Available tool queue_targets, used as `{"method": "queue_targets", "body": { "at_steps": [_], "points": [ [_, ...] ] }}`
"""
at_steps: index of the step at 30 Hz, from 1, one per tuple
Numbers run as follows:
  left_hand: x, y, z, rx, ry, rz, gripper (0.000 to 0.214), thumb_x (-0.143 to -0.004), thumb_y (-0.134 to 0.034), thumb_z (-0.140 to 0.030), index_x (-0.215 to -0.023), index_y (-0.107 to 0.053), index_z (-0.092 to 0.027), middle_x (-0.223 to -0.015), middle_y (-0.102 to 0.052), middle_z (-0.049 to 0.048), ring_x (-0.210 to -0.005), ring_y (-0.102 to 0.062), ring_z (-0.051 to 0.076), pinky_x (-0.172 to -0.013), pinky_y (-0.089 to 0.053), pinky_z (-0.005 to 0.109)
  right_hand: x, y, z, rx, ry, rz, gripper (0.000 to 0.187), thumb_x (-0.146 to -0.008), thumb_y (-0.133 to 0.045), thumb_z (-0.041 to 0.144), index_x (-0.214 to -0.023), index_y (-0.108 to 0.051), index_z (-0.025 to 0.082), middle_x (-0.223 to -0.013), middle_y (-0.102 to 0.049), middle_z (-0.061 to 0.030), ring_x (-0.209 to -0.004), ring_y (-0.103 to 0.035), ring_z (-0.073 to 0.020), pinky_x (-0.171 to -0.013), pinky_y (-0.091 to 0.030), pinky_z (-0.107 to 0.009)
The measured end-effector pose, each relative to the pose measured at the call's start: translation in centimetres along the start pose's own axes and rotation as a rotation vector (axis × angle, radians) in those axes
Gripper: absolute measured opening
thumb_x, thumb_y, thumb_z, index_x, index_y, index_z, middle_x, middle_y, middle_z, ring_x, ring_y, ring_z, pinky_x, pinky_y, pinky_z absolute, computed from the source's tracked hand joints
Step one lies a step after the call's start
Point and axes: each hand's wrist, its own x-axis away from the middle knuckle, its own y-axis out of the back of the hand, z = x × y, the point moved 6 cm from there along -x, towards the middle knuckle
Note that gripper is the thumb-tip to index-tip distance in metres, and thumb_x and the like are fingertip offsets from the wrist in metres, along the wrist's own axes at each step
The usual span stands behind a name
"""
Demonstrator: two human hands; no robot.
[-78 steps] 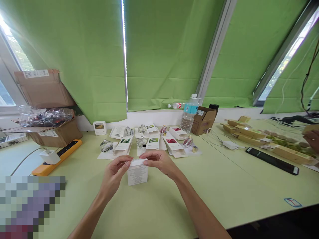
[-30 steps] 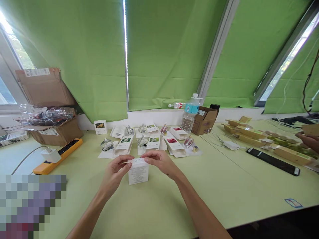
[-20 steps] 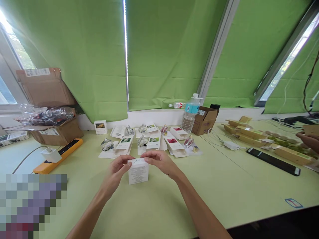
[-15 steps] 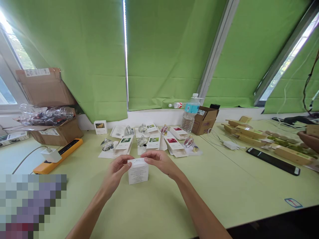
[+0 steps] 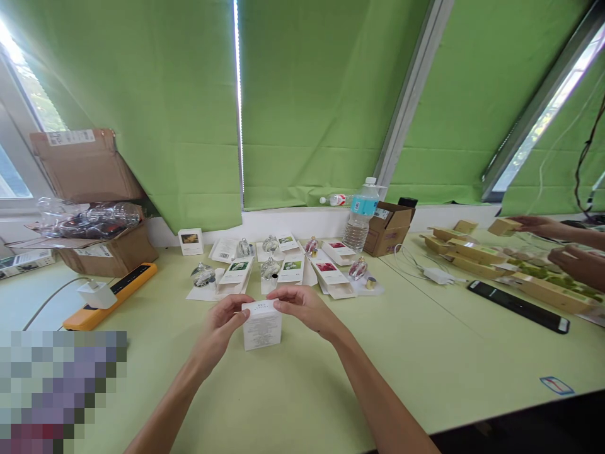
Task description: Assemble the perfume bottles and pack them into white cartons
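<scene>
The person's left hand (image 5: 218,326) and right hand (image 5: 306,309) are both curled around a small white paper box (image 5: 261,326) with tiny print on its side. The left hand holds the left side of the box. The fingers of the right hand lie over its top right corner. Both hands are closed on the box, not open. The box stands upright between the hands, near the front of a long pale green table (image 5: 416,359) (I can't tell if it is sitting on the table or lifted a tiny bit).

Just past the hands are clear glass perfume bottles (image 5: 203,275) lying in rows. Beside them are flat white cartons (image 5: 234,274) with little pictures of plants and red flowers. None of these touch the hands. A tiny gold cap (image 5: 370,283) sits near the last bottle.

Farther back stands a tall clear plastic water bottle with a blue label (image 5: 360,217), next to a small brown cardboard box (image 5: 387,228). On the left lies a long orange power strip (image 5: 111,296).

Over on the right, another person's hand (image 5: 536,224) holds a small tan box (image 5: 503,227) above a row of long tan paper trays (image 5: 553,295). That person's other hand (image 5: 579,265) is just below it.
</scene>
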Motion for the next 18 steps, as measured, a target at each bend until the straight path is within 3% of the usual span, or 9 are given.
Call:
{"method": "queue_targets", "body": {
  "at_steps": [18],
  "points": [
    [-0.07, -0.04, 0.46, 0.030, 0.017, 0.020, 0.021, -0.082, -0.061, -0.035, -0.098, -0.062, -0.022, -0.099, -0.066, 0.0035, -0.094, -0.058, 0.020, -0.080, -0.044, 0.028, 0.04, -0.10, -0.33, -0.010, -0.009, 0.011, 0.032, -0.080, -0.067, 0.041, -0.104, -0.069, 0.019, -0.103, -0.069, -0.0071, -0.097, -0.062, -0.0229, -0.084, -0.047, -0.034]
  ]
}}
